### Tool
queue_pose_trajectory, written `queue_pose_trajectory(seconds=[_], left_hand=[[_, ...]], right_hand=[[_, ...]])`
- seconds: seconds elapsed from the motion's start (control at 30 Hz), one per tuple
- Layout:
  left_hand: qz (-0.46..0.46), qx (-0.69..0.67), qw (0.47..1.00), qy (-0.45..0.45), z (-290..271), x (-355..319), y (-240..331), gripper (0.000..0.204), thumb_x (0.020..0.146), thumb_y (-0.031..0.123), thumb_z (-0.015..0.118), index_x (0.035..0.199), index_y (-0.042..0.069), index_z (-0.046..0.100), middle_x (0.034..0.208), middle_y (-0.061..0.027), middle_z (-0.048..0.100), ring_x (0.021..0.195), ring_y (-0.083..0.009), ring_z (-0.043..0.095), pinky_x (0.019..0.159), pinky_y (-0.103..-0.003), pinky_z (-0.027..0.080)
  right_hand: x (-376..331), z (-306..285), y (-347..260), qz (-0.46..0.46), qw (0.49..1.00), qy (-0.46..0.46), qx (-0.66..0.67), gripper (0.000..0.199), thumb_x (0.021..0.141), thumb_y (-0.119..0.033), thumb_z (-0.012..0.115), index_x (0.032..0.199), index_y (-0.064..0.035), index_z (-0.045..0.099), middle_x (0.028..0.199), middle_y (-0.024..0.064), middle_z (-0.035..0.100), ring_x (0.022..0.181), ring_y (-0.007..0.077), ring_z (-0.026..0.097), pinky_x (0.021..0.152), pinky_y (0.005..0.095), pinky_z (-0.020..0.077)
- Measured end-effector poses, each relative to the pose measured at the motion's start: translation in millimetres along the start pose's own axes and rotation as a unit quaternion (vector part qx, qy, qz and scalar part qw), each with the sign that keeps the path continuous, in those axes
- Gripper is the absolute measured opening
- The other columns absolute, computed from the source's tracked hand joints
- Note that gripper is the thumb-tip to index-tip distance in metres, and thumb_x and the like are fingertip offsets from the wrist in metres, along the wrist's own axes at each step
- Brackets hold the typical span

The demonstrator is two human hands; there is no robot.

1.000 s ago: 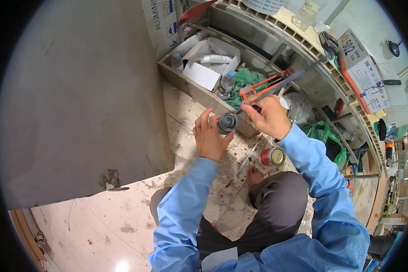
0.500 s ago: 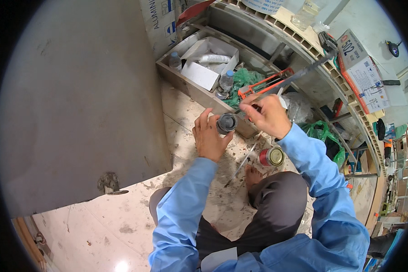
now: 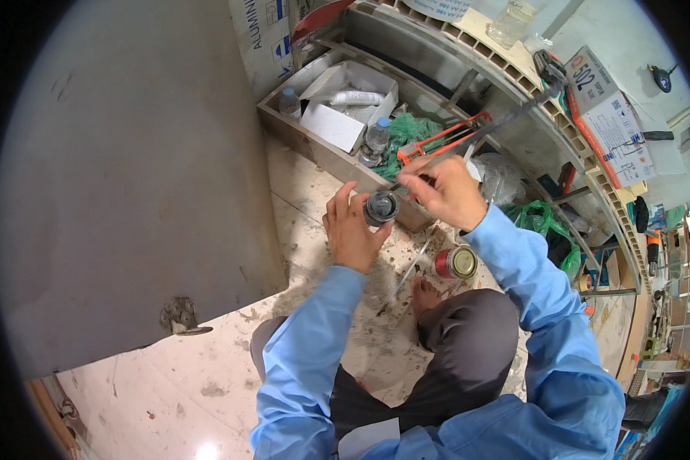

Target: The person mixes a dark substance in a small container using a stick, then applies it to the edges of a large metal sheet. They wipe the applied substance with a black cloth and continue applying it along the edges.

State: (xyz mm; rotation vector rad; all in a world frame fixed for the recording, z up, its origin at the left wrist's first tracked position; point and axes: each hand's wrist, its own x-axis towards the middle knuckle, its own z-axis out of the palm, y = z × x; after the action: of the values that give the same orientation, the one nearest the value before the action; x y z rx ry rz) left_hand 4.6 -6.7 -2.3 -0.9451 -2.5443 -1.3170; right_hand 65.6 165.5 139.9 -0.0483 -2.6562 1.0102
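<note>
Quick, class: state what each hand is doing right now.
Left hand: closed around a small dark round fitting.
Right hand: pinching a thin tool.

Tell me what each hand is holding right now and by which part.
The left hand grips a short dark grey round fitting by its side. The right hand pinches something thin at the fingers, too small to identify.

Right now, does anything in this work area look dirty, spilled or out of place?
Yes. The tiled floor under the left hand and right hand is smeared with grey-brown stains and crumbs, thickest near the red can. The left hand holds a small dark round fitting; it looks intact.
</note>
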Motion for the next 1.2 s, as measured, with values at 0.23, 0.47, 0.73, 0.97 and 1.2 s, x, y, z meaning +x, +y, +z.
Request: queue_pose_trajectory(seconds=[0.23, 0.47, 0.73, 0.97, 1.2], left_hand=[[-0.012, -0.019, 1.0, -0.016, -2, -1, 0, 0.063, 0.07, 0.027, 0.093, 0.123, 0.012, 0.063, 0.152, -0.0069, 0.045, 0.139, -0.0335, 0.042, 0.112, -0.05, 0.037], [-0.007, -0.011, 1.0, -0.003, -3, -1, -1, 0.063, 0.07, 0.027, 0.093, 0.123, 0.012, 0.063, 0.152, -0.0073, 0.045, 0.138, -0.0337, 0.043, 0.112, -0.05, 0.037], [-0.007, -0.008, 1.0, 0.0, -4, -3, 0, 0.064, 0.07, 0.027, 0.094, 0.124, 0.012, 0.063, 0.151, -0.0073, 0.046, 0.138, -0.0331, 0.044, 0.11, -0.05, 0.038], [-0.007, -0.012, 1.0, 0.003, -5, -2, -2, 0.063, 0.07, 0.027, 0.093, 0.124, 0.012, 0.063, 0.151, -0.0076, 0.046, 0.137, -0.0342, 0.044, 0.111, -0.05, 0.038], [-0.002, -0.014, 1.0, -0.015, -4, -2, 3, 0.061, 0.072, 0.026, 0.093, 0.123, 0.01, 0.063, 0.15, -0.0105, 0.047, 0.135, -0.0355, 0.046, 0.114, -0.049, 0.039]], right_hand=[[-1, 3, -1, 0.063, 0.997, -0.026, 0.024, 0.013, 0.092, -0.011, 0.07, 0.093, -0.0006, 0.077, 0.074, 0.0157, 0.072, 0.07, 0.0333, 0.072, 0.067, 0.0415, 0.0543], [-1, 1, 1, 0.003, 0.999, -0.02, -0.05, 0.016, 0.097, -0.009, 0.072, 0.097, 0.0064, 0.074, 0.079, 0.013, 0.073, 0.068, 0.0161, 0.073, 0.057, 0.0295, 0.0528], [-10, 1, -7, -0.08, 0.995, 0.002, -0.064, 0.014, 0.091, -0.009, 0.07, 0.095, 0.003, 0.076, 0.088, 0.0191, 0.073, 0.082, 0.0376, 0.07, 0.076, 0.043, 0.0553], [-15, 1, -12, 0.095, 0.994, -0.025, 0.049, 0.013, 0.091, -0.01, 0.069, 0.094, 0.0021, 0.073, 0.084, 0.0213, 0.069, 0.081, 0.0416, 0.067, 0.074, 0.0446, 0.0543], [-13, -2, -18, -0.027, 0.998, -0.056, -0.033, 0.014, 0.092, -0.012, 0.068, 0.093, 0.002, 0.072, 0.081, 0.0232, 0.069, 0.078, 0.0443, 0.068, 0.072, 0.0473, 0.0543]])
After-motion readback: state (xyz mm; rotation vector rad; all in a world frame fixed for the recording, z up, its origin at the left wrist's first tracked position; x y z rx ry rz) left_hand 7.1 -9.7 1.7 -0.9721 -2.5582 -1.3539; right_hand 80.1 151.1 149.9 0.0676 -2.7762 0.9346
